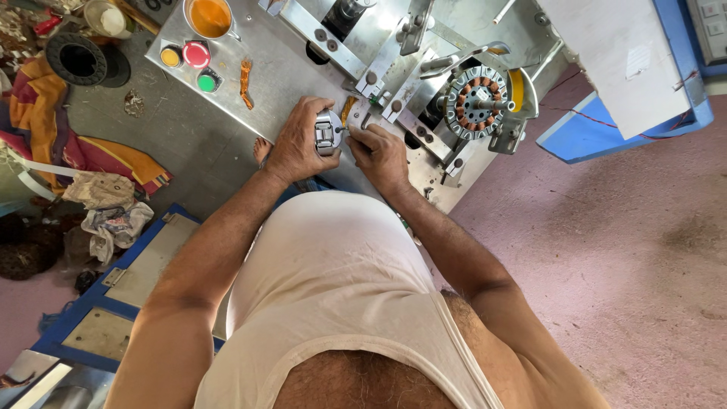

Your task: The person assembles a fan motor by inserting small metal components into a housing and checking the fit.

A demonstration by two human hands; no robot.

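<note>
Steel, by the look of it: the small silvery metal block in the left hand has machined faces and a dark slot, and it sits over the near edge of the metal counter, just in front of the person's body. The left fingers are wrapped around the block, grasping it from the left side and top. The right hand is touching the block's right face, its fingers pinched together as if on a small pin or screw, though the piece is too small to tell for sure.

As a judgement, the block will handle as dense and rigid, heavy for its bulk, with smooth faces that could slip in an oily palm; the flat sides, held across as the left hand does now, give the surest purchase, while the slot and any small fittings are best left free.

Further back on the counter a round stator with copper windings sits in a clamp beside a yellow guard. To the left are yellow, red and green push buttons and a cup of orange liquid. Crumpled cloth lies on the floor at the left, and a blue frame stands at the right.
</note>
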